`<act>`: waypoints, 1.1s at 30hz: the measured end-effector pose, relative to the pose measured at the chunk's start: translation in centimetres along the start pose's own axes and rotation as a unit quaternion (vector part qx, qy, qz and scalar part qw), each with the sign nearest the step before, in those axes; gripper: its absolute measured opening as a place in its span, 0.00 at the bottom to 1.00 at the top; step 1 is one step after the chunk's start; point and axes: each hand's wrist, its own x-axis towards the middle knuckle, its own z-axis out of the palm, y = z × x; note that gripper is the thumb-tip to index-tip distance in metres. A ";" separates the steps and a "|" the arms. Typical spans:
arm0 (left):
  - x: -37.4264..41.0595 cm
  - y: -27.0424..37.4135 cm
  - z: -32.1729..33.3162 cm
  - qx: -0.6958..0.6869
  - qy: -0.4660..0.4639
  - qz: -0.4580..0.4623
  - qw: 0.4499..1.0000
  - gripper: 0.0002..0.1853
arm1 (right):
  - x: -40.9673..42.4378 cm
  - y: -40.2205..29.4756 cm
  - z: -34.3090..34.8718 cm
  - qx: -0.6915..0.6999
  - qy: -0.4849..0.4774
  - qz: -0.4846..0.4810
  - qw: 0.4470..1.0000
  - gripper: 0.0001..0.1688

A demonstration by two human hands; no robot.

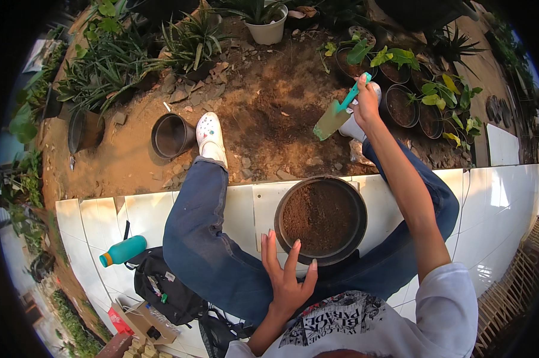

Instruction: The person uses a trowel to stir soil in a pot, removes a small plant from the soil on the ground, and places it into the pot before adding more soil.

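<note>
My right hand [367, 104] grips the green handle of a garden trowel [334, 117], held out over the soil near my right shoe. The trowel's blade points down and to the left, with dirt on its face. Between my legs, a black plastic plant pot [361, 219] partly filled with brown soil [316, 215] stands on the white tiles. My left hand [289, 277] hovers at the pot's near rim, fingers spread and holding nothing; whether a fingertip touches the rim I cannot tell.
Black pots [173, 136] stand on the bare earth at left. Several soil-filled pots [402, 106] with leafy plants crowd the right. A white pot [268, 27] is at the back. A teal bottle [128, 250], a black backpack [162, 284] and a cardboard box [146, 322] lie left of me.
</note>
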 end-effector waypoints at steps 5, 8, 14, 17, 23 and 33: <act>0.9 -1.4 0.8 -0.051 -0.050 -0.093 0.993 0.48 | 4.3 6.9 -1.1 -0.362 0.047 -0.142 0.920 0.30; 1.3 -2.0 0.7 -0.053 -0.088 -0.109 0.989 0.55 | 6.1 7.8 -2.2 -0.319 0.044 -0.154 0.934 0.29; -0.9 -3.4 2.4 -0.177 -0.095 -0.211 0.957 0.61 | 7.2 9.4 -6.4 -0.182 0.016 0.044 0.982 0.23; -1.5 -3.3 2.3 -0.176 -0.110 -0.239 0.949 0.60 | 6.4 9.2 -8.2 -0.215 0.087 0.097 0.968 0.21; -2.2 -3.7 2.5 -0.229 -0.112 -0.273 0.927 0.60 | 7.5 5.3 -6.9 -0.739 0.038 0.003 0.673 0.20; -1.4 -3.8 2.8 -0.293 -0.036 -0.177 0.939 0.65 | 19.6 10.5 4.8 -0.759 -0.211 -0.194 0.585 0.26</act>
